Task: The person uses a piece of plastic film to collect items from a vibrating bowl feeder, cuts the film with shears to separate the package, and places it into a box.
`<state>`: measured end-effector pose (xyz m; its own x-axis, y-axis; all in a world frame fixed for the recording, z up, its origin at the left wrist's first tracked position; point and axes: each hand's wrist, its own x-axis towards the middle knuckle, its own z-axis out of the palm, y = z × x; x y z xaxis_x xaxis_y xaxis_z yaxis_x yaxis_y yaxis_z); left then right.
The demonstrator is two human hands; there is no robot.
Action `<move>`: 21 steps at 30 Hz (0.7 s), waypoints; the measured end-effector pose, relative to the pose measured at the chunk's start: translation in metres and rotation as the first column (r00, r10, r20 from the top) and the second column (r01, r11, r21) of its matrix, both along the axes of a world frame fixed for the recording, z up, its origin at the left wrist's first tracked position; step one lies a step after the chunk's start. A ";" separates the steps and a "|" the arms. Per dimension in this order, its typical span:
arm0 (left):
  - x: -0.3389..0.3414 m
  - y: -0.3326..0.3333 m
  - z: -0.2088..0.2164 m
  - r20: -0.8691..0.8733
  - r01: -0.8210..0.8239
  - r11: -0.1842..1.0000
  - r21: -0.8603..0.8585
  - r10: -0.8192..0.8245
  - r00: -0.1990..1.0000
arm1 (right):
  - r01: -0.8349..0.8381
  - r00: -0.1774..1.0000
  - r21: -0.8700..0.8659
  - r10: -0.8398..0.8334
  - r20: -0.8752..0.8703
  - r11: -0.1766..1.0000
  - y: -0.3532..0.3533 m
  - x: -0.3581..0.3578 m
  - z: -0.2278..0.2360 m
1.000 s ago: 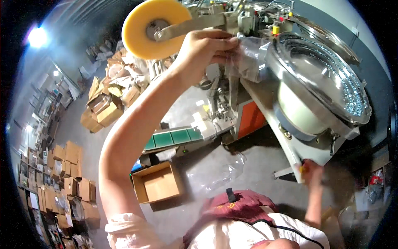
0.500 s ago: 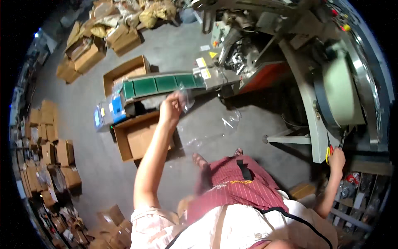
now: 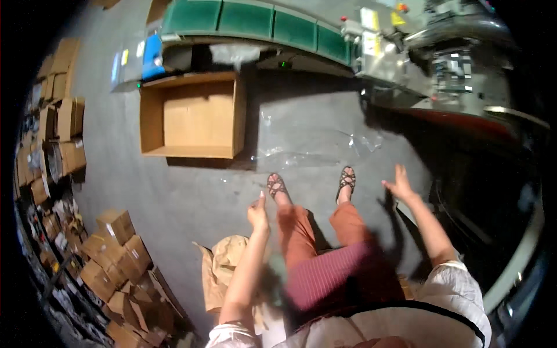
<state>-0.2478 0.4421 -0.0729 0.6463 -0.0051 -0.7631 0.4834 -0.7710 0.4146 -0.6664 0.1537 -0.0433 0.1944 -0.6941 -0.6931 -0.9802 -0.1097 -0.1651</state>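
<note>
My left hand (image 3: pixel 258 216) hangs over the floor in front of my left leg. One finger points up from it while the others look loosely bent, and nothing shows in it. My right hand (image 3: pixel 400 187) is open to the right of my feet, fingers spread and holding nothing. Neither hand touches anything. Beyond my left hand stands an open cardboard box (image 3: pixel 239 119), its visible bottom bare. Clear plastic film (image 3: pixel 301 158) lies crumpled on the grey floor between the box and my sandalled feet.
A green conveyor belt (image 3: pixel 246 19) runs across the top, with a blue unit (image 3: pixel 152 57) at its left end. A metal machine (image 3: pixel 464 64) stands at the upper right. Stacked cartons (image 3: pixel 113 255) line the left, and a brown paper sack (image 3: pixel 223 264) lies near my left forearm.
My right hand has let go of the yellow-and-red-handled scissors and moved in from the machine. My left hand has come down from the conveyor; its clear plastic no longer shows. My view has shifted.
</note>
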 end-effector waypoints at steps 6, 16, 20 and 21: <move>0.033 -0.037 -0.184 0.259 0.110 0.945 0.309 -0.195 0.946 | 0.248 0.966 -0.170 -0.257 -0.030 0.954 -0.132 -0.044 -0.218; -0.032 -0.142 -0.328 -0.031 0.332 0.913 0.238 -0.335 0.942 | 0.633 0.700 0.302 -0.694 0.172 0.713 -0.062 0.086 -0.367; -0.144 -0.185 -0.302 -0.557 -0.094 0.974 -0.208 -0.039 0.829 | 0.510 0.667 0.606 -0.726 0.169 0.610 0.055 0.156 -0.319; -0.140 -0.172 -0.293 -0.570 -0.171 0.963 -0.206 0.024 0.821 | 0.521 0.572 0.693 -0.806 0.150 0.498 0.077 0.190 -0.295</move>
<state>-0.3877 0.2705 -0.3662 0.1160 -0.1930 -0.9743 0.7546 -0.6207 0.2128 -0.4763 0.2305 -0.3385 0.1891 -0.2821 -0.9406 -0.5131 0.7883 -0.3396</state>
